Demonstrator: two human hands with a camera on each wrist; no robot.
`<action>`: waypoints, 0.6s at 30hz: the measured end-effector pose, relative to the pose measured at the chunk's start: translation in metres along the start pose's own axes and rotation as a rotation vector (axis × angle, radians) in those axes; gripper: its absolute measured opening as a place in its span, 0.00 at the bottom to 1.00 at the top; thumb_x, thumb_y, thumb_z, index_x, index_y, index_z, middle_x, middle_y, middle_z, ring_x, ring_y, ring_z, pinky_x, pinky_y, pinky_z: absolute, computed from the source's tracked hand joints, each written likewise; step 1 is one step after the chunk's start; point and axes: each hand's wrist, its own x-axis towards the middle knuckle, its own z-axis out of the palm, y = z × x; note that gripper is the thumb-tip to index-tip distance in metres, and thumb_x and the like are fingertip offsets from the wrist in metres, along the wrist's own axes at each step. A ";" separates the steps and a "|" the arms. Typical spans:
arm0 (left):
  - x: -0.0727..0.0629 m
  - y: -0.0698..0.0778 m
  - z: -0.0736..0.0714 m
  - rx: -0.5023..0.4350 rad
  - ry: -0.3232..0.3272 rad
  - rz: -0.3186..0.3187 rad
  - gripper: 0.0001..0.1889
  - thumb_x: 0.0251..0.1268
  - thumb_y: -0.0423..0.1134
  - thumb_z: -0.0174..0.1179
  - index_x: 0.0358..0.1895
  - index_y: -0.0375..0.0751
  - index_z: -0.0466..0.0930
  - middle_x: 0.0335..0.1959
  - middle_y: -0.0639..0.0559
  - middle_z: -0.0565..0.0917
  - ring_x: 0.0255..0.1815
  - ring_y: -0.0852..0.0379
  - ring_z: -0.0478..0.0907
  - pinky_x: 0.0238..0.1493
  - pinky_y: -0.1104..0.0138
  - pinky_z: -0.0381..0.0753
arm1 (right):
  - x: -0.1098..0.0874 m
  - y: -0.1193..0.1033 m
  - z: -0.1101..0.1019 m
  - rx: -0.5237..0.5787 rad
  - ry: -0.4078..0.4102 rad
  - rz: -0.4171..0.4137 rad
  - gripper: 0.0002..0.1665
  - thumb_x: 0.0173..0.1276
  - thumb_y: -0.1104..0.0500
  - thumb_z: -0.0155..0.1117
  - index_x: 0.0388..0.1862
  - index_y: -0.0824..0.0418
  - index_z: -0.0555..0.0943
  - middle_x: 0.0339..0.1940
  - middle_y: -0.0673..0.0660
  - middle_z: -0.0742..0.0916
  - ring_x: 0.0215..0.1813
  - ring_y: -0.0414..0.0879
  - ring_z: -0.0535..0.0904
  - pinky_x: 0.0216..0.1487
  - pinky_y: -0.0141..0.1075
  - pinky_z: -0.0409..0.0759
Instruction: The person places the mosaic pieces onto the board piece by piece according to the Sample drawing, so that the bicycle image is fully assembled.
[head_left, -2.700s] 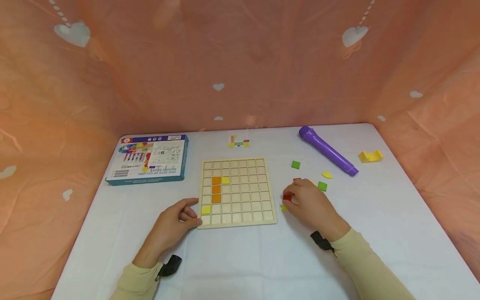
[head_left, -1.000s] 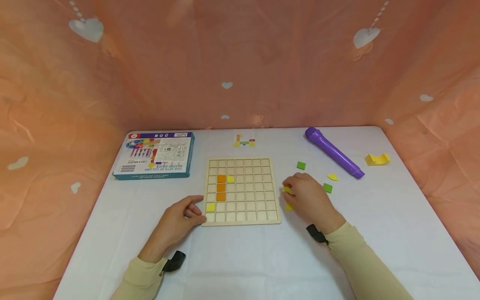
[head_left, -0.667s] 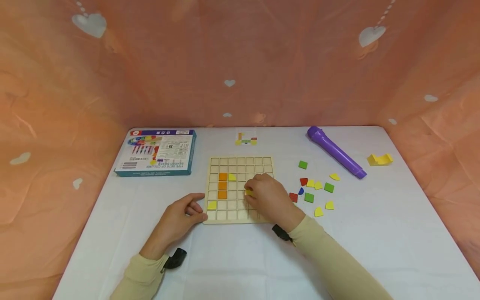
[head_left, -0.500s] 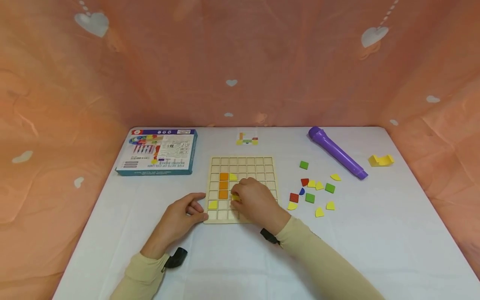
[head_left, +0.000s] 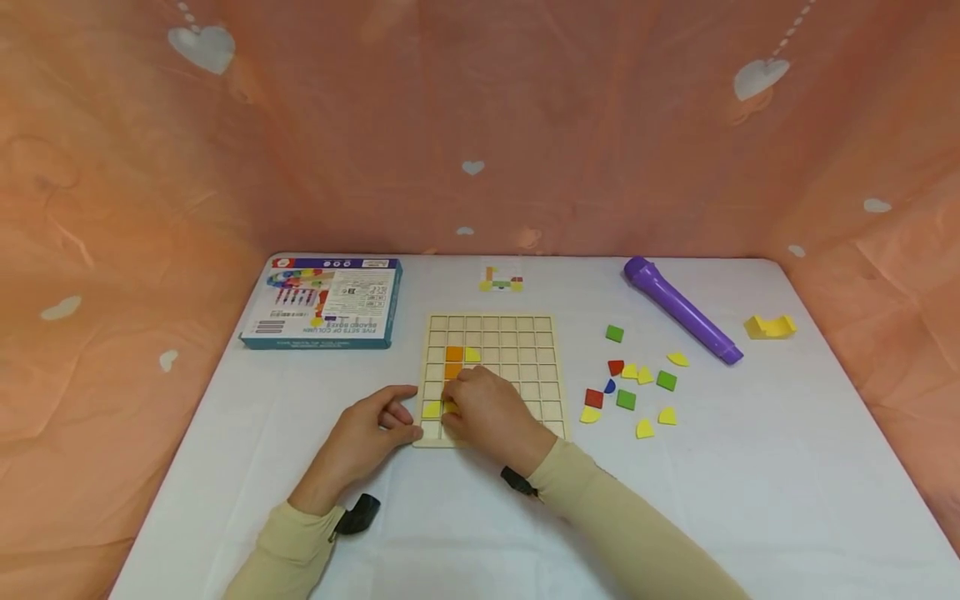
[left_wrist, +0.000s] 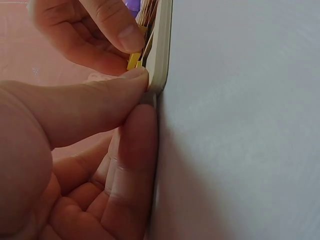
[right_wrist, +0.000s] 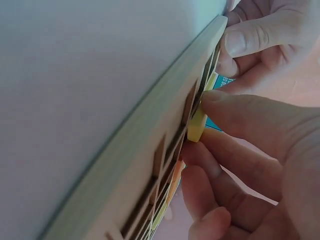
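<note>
On the white table (head_left: 450, 542) the grid board (head_left: 521, 341) lay centrally, orange tiles (head_left: 453, 354) and yellow tiles (head_left: 431, 409) in its left cells. The printed box (head_left: 322, 304) lay far left, the purple microphone (head_left: 681, 309) far right. The left hand (head_left: 363, 437), thumb and forefinger apart, touched the board's left edge; the right hand (head_left: 495, 417) covered some cells. Loose tiles (head_left: 626, 400) were scattered to the right. Between right thumb and fingers, pinched, was the held yellow tile (right_wrist: 197, 127), at the board's near left.

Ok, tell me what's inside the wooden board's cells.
The board shows two orange tiles and two yellow tiles; the right hand, pinching another yellow tile, hides whatever nearby cells hold.
</note>
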 end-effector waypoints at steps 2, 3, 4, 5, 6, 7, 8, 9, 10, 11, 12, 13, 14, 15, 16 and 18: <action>0.001 0.000 0.000 0.003 -0.001 0.002 0.32 0.68 0.40 0.76 0.74 0.47 0.78 0.42 0.53 0.85 0.40 0.58 0.82 0.50 0.62 0.80 | 0.000 0.000 0.001 -0.001 -0.001 0.001 0.07 0.68 0.58 0.77 0.43 0.57 0.92 0.35 0.50 0.88 0.38 0.44 0.81 0.41 0.34 0.83; 0.001 0.000 0.001 0.006 -0.002 0.002 0.32 0.68 0.40 0.76 0.74 0.47 0.78 0.42 0.53 0.85 0.40 0.58 0.82 0.50 0.62 0.80 | 0.000 0.001 0.001 -0.001 -0.001 0.000 0.07 0.68 0.58 0.76 0.43 0.57 0.92 0.35 0.50 0.88 0.39 0.44 0.81 0.42 0.34 0.83; 0.001 0.000 0.001 0.008 -0.001 0.001 0.32 0.68 0.39 0.76 0.74 0.47 0.79 0.42 0.53 0.85 0.40 0.58 0.82 0.50 0.62 0.80 | -0.001 0.001 0.001 0.001 -0.002 0.000 0.07 0.68 0.58 0.76 0.43 0.57 0.92 0.36 0.50 0.88 0.39 0.44 0.81 0.42 0.34 0.83; 0.001 0.000 0.001 0.010 -0.001 0.000 0.32 0.67 0.39 0.76 0.74 0.46 0.79 0.42 0.53 0.85 0.40 0.58 0.82 0.50 0.62 0.79 | -0.001 0.001 0.000 0.005 -0.002 0.000 0.07 0.68 0.58 0.76 0.43 0.57 0.92 0.35 0.50 0.88 0.39 0.44 0.81 0.42 0.34 0.83; 0.001 0.000 0.001 0.011 -0.001 -0.001 0.32 0.67 0.39 0.76 0.74 0.46 0.79 0.42 0.53 0.85 0.40 0.58 0.82 0.50 0.62 0.79 | -0.001 0.001 0.000 0.009 -0.001 0.001 0.07 0.67 0.59 0.76 0.43 0.57 0.93 0.36 0.50 0.88 0.39 0.44 0.81 0.42 0.34 0.83; 0.001 0.000 0.001 0.013 -0.001 -0.001 0.31 0.67 0.39 0.76 0.73 0.47 0.79 0.42 0.53 0.85 0.40 0.58 0.82 0.50 0.62 0.79 | -0.001 0.001 0.000 0.012 0.000 0.000 0.07 0.67 0.59 0.76 0.43 0.57 0.93 0.36 0.50 0.89 0.39 0.44 0.81 0.42 0.34 0.83; 0.001 0.000 0.001 0.014 -0.002 0.000 0.31 0.67 0.39 0.76 0.73 0.46 0.79 0.42 0.53 0.85 0.39 0.58 0.82 0.50 0.62 0.79 | -0.001 0.001 -0.001 0.014 0.002 -0.001 0.07 0.67 0.59 0.76 0.43 0.57 0.93 0.35 0.50 0.89 0.39 0.44 0.81 0.42 0.34 0.83; 0.001 0.000 0.001 0.015 -0.001 0.002 0.31 0.67 0.39 0.76 0.73 0.46 0.79 0.42 0.53 0.86 0.39 0.59 0.82 0.50 0.62 0.79 | -0.001 0.001 -0.001 0.014 0.002 -0.001 0.07 0.66 0.60 0.76 0.42 0.57 0.93 0.35 0.50 0.89 0.39 0.44 0.81 0.42 0.34 0.83; 0.001 0.000 0.001 0.016 -0.001 0.004 0.31 0.67 0.39 0.76 0.73 0.47 0.79 0.42 0.54 0.86 0.39 0.59 0.82 0.51 0.62 0.79 | -0.001 0.001 -0.002 0.017 0.003 -0.001 0.07 0.66 0.60 0.76 0.42 0.57 0.93 0.35 0.50 0.89 0.38 0.44 0.81 0.41 0.34 0.82; 0.001 0.000 0.000 0.017 -0.001 0.004 0.31 0.67 0.39 0.76 0.73 0.47 0.79 0.42 0.54 0.86 0.39 0.59 0.82 0.51 0.62 0.78 | -0.001 0.001 -0.002 0.020 0.004 -0.003 0.07 0.66 0.61 0.76 0.42 0.57 0.93 0.35 0.50 0.89 0.38 0.44 0.81 0.41 0.34 0.82; 0.001 0.000 0.000 0.019 -0.001 0.005 0.31 0.67 0.39 0.76 0.73 0.47 0.79 0.42 0.54 0.86 0.39 0.59 0.82 0.51 0.62 0.78 | -0.001 0.000 -0.002 0.019 0.005 -0.004 0.07 0.66 0.62 0.76 0.42 0.57 0.93 0.35 0.50 0.90 0.38 0.44 0.82 0.41 0.34 0.83; 0.001 0.001 0.000 0.020 -0.001 0.005 0.31 0.67 0.39 0.76 0.73 0.47 0.79 0.42 0.54 0.86 0.39 0.59 0.82 0.51 0.62 0.78 | -0.001 0.000 -0.002 0.018 0.005 -0.006 0.07 0.66 0.62 0.76 0.42 0.57 0.93 0.35 0.50 0.90 0.38 0.44 0.82 0.41 0.34 0.83; 0.001 0.001 0.000 0.022 -0.002 0.006 0.31 0.67 0.40 0.76 0.73 0.47 0.79 0.42 0.54 0.86 0.39 0.59 0.82 0.51 0.62 0.78 | -0.001 0.000 -0.002 0.019 0.005 -0.009 0.07 0.66 0.63 0.75 0.43 0.58 0.93 0.36 0.51 0.90 0.39 0.45 0.82 0.41 0.34 0.83; 0.001 0.002 -0.001 0.024 -0.002 0.005 0.31 0.67 0.40 0.76 0.73 0.47 0.79 0.42 0.54 0.86 0.39 0.59 0.82 0.51 0.62 0.78 | -0.001 0.000 -0.002 0.020 0.004 -0.011 0.07 0.66 0.63 0.75 0.43 0.58 0.93 0.36 0.51 0.91 0.39 0.45 0.82 0.41 0.34 0.83; 0.001 0.002 -0.001 0.026 -0.002 0.005 0.31 0.67 0.40 0.76 0.73 0.47 0.79 0.42 0.54 0.86 0.39 0.59 0.82 0.51 0.62 0.78 | -0.001 0.000 -0.002 0.019 0.005 -0.015 0.08 0.67 0.63 0.75 0.43 0.58 0.93 0.37 0.51 0.91 0.39 0.45 0.83 0.42 0.34 0.84; 0.001 0.003 -0.001 0.030 -0.002 0.004 0.31 0.67 0.40 0.76 0.73 0.46 0.79 0.41 0.54 0.86 0.39 0.59 0.82 0.51 0.62 0.78 | -0.001 0.000 -0.002 0.013 0.006 -0.020 0.08 0.67 0.63 0.75 0.44 0.58 0.93 0.38 0.51 0.91 0.40 0.45 0.83 0.42 0.34 0.84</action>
